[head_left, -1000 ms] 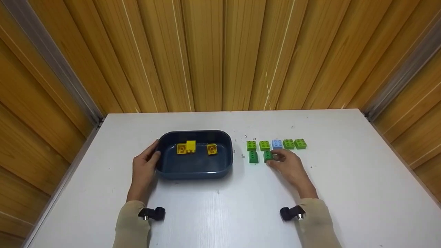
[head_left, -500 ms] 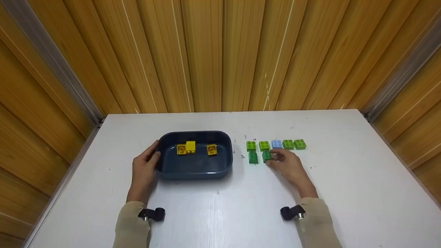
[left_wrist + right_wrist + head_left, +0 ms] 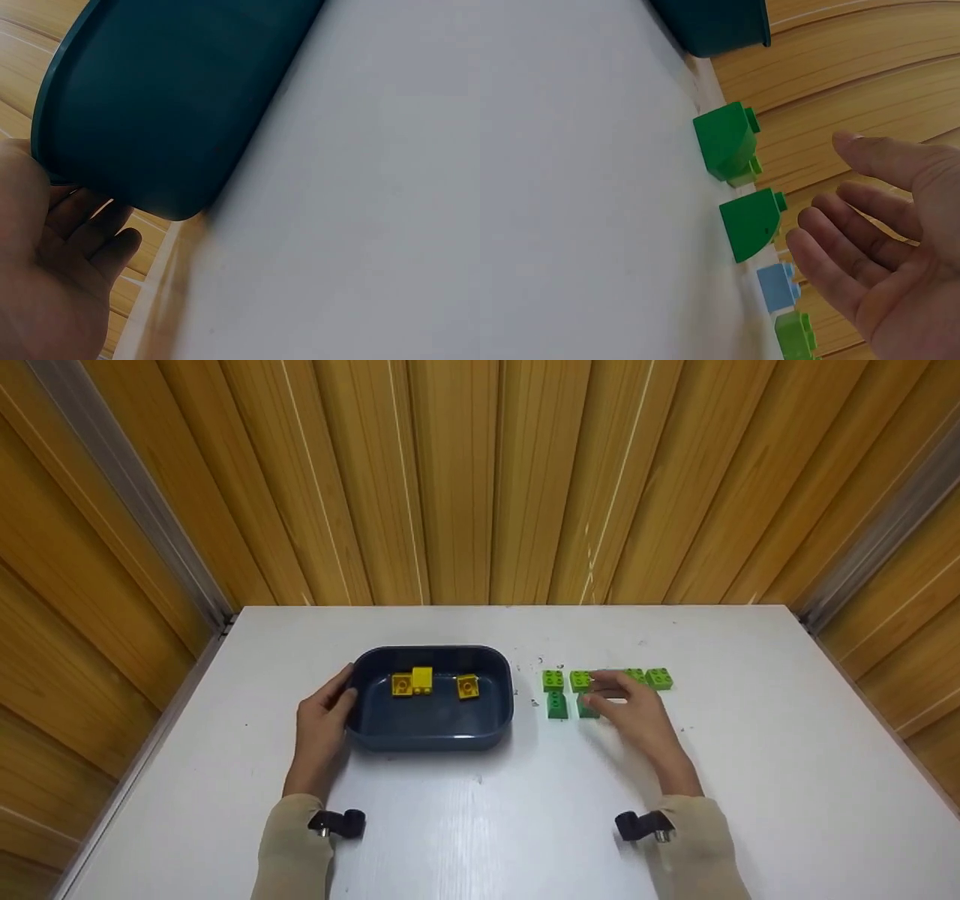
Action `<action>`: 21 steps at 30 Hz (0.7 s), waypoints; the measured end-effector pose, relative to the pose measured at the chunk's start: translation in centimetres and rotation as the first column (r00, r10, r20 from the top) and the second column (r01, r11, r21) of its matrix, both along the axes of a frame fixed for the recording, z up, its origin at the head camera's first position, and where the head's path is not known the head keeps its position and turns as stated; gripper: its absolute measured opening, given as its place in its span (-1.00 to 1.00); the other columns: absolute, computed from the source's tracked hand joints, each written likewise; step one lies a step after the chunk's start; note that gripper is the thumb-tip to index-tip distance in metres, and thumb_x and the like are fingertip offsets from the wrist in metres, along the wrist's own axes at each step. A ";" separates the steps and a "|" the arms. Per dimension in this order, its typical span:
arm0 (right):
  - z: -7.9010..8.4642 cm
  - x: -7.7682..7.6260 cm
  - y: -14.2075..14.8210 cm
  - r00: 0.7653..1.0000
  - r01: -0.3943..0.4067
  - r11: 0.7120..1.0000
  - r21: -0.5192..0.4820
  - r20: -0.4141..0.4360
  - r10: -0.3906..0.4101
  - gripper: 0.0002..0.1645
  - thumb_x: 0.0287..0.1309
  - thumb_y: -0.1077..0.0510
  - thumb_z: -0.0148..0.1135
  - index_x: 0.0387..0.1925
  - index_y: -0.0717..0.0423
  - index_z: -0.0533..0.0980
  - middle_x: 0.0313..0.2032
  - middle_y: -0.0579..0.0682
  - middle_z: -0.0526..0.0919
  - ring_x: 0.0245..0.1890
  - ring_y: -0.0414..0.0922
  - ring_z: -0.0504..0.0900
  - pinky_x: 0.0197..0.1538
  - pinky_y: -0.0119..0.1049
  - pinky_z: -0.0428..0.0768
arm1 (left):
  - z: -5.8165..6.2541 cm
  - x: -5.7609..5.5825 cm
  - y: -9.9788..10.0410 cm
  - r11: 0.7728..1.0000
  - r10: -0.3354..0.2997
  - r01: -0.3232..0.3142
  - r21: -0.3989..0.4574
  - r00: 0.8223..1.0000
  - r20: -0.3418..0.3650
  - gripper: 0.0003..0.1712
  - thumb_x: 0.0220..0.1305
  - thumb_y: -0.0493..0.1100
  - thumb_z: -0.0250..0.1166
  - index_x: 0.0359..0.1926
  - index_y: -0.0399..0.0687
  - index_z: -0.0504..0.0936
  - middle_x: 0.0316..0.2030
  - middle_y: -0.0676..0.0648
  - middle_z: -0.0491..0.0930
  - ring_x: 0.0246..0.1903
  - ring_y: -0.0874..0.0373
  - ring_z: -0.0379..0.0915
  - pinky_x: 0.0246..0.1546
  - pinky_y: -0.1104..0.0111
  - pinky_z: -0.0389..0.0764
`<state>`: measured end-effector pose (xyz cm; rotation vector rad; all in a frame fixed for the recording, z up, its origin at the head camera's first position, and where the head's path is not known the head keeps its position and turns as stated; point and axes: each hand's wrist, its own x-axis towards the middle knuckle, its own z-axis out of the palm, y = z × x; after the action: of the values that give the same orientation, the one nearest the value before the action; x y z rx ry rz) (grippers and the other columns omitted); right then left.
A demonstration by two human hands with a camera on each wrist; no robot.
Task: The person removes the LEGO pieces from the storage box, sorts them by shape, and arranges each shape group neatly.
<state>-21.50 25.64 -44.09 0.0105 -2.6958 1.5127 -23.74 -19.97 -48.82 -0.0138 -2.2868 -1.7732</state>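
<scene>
At the left end of the dark blue tray (image 3: pixel 431 741), my left hand (image 3: pixel 324 727) grips the wall, thumb near the rim and fingers along the outside. Yellow building bricks (image 3: pixel 422 679) lie inside it. My right hand (image 3: pixel 637 716) hovers over the bricks to the right of the tray, its fingers apart and holding nothing. Under its fingertips is a dark green sloped brick (image 3: pixel 587 708), partly hidden. Another dark green brick (image 3: pixel 557 706) stands to its left. Behind them, light green bricks (image 3: pixel 553 680) form a row. A light blue brick (image 3: pixel 778 287) shows in the right wrist view, hidden by the hand in the head view.
All of it stands on a white table (image 3: pixel 480 825). A wood-patterned panel wall (image 3: pixel 450 487) rises behind the table's back edge. Small dark marks dot the tabletop around the bricks.
My right hand has let go of the dark green brick and lifted slightly, now covering the light blue brick. My left hand stays on the tray. The head view has shifted a little.
</scene>
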 end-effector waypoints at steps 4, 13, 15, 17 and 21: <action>0.8 0.0 -1.3 0.999 -0.028 0.999 -0.038 -0.040 0.027 -0.41 0.37 0.05 0.47 0.33 0.19 0.58 0.13 0.14 0.70 0.20 0.04 0.62 0.32 -0.10 0.57 | -0.1 0.0 0.2 1.000 0.006 -0.006 -0.002 1.000 0.004 -0.49 0.61 -0.28 0.16 0.50 -0.14 0.49 0.45 -0.14 0.46 0.51 -0.03 0.28 0.52 0.15 0.30; 2.9 -1.2 -4.7 0.971 -0.167 0.982 -0.093 -0.188 0.148 -0.53 0.34 0.16 0.49 0.23 0.20 0.64 0.08 0.12 0.73 0.13 0.01 0.67 0.15 -0.41 0.65 | 0.0 0.0 0.3 0.999 0.002 -0.003 0.036 1.000 0.004 -0.50 0.60 -0.27 0.18 0.48 -0.15 0.51 0.44 -0.14 0.47 0.50 -0.01 0.28 0.51 0.19 0.31; 3.2 -1.4 -5.6 0.961 -0.198 0.976 -0.094 -0.215 0.174 -0.54 0.33 0.17 0.49 0.21 0.21 0.65 0.07 0.11 0.73 0.13 0.02 0.68 0.17 -0.35 0.67 | -0.1 0.0 0.3 0.999 0.006 -0.007 0.032 1.000 0.009 -0.49 0.60 -0.26 0.18 0.49 -0.14 0.50 0.44 -0.13 0.48 0.50 0.00 0.29 0.50 0.20 0.32; 3.5 -1.7 -6.4 0.953 -0.225 0.971 -0.086 -0.229 0.200 -0.55 0.32 0.17 0.50 0.19 0.19 0.66 0.07 0.10 0.73 0.13 0.02 0.69 0.18 -0.28 0.68 | -0.1 0.0 0.3 1.000 0.007 -0.007 0.030 1.000 0.012 -0.49 0.61 -0.26 0.17 0.50 -0.15 0.49 0.44 -0.14 0.47 0.50 -0.01 0.28 0.50 0.19 0.32; 3.8 -2.3 -8.1 0.939 -0.274 0.960 -0.057 -0.230 0.254 -0.54 0.32 0.17 0.51 0.20 0.20 0.65 0.11 0.11 0.72 0.14 0.06 0.69 0.20 -0.20 0.69 | -0.1 0.0 0.2 1.000 0.011 -0.012 0.023 1.000 0.020 -0.49 0.61 -0.25 0.16 0.50 -0.14 0.48 0.45 -0.14 0.46 0.51 -0.01 0.28 0.51 0.20 0.31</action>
<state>-23.78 17.59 -40.31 0.5262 -2.5271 1.5868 -23.77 -19.80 -48.94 0.0209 -2.2749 -1.8021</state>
